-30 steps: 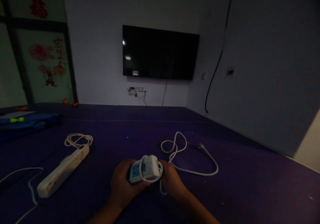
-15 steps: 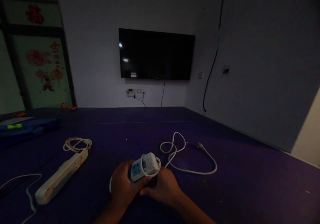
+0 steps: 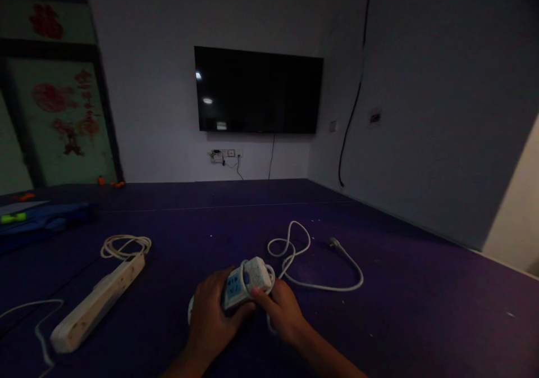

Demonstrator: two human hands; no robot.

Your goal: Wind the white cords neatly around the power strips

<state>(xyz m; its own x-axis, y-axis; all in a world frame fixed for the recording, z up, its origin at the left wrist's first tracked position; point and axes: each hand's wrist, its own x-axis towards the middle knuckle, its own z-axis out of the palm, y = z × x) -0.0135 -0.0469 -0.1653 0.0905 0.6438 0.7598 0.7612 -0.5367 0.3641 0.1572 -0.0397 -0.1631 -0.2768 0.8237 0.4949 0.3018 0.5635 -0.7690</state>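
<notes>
My left hand (image 3: 213,313) is wrapped around a white power strip (image 3: 258,274) with blue socket faces, holding it low in front of me. A loop of white power cord (image 3: 244,277) passes around the strip's body near its end. At that end my right hand (image 3: 284,310) is closed on the cord, its thumb pressing where the cord meets the strip; its other fingers are partly hidden. From there the cord runs out over the purple surface in loose curves to its plug (image 3: 334,244).
A second, longer power strip (image 3: 99,302) lies at left with its coiled cord (image 3: 126,247) behind it. Another thin cable (image 3: 42,333) lies at the lower left. Blue fabric (image 3: 50,221) sits farther back. A television (image 3: 256,91) hangs on the far wall.
My right thumb has moved up from below the strip onto its cord end, and a stretch of cord now hangs below my right hand. The view has shifted slightly.
</notes>
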